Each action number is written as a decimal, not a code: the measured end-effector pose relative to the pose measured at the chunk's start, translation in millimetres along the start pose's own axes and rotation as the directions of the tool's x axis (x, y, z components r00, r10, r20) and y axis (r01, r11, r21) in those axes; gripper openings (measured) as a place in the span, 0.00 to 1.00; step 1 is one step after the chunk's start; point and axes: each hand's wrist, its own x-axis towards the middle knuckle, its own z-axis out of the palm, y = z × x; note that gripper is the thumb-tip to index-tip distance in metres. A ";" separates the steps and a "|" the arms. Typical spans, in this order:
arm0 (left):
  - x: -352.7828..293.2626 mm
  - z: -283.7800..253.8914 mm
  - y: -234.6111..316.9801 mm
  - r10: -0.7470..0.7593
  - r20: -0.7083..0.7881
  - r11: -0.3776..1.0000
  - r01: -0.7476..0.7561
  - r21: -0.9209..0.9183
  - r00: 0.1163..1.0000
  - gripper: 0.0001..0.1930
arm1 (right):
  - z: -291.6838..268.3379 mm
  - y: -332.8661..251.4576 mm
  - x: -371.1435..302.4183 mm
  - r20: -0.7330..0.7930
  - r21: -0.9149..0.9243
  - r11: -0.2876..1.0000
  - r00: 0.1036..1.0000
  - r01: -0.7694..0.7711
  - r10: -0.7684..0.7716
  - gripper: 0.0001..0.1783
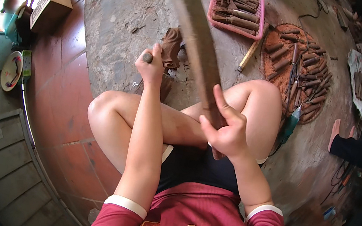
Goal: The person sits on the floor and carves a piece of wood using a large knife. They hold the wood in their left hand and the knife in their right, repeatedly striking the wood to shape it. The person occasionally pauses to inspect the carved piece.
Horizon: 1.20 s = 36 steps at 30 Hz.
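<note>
My left hand is closed round a chisel, with only the round butt of its handle showing above the fist. Just beyond it, a carved brown wood piece stands on the concrete floor; whether the chisel's tip touches it is hidden. In my right hand is a long, flat wooden mallet, gripped at its narrow end and raised over the floor. The mallet's far end is slightly blurred and reaches above and right of the carving. Part of another dark wood piece shows beside my left wrist.
A pink plastic basket of chisels stands ahead on the right. Beside it, a round tray of reddish sawdust bears several handled tools. A teal power tool lies by my right knee. Another person's foot is at the right; a cardboard box stands far left.
</note>
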 end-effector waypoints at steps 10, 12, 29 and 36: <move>42.3 -14.0 6.4 -0.217 -0.108 0.976 0.212 -0.058 0.970 0.20 | -5.9 58.5 -20.8 0.070 0.060 0.978 0.978 -0.198 0.194 0.40; 52.7 -2.9 6.1 -0.236 0.037 0.962 0.228 0.149 0.971 0.18 | -5.4 65.3 -27.0 0.101 0.001 0.967 0.963 -0.253 0.252 0.39; 86.5 -15.6 -11.3 -0.532 -0.022 0.738 0.451 -0.501 0.846 0.14 | -0.5 79.2 -22.5 0.130 0.032 0.971 0.964 -0.238 0.232 0.40; 76.3 -25.3 64.9 -0.142 0.407 0.989 0.142 0.031 0.902 0.13 | 2.3 83.4 -23.1 0.092 0.033 0.986 0.983 -0.161 0.158 0.40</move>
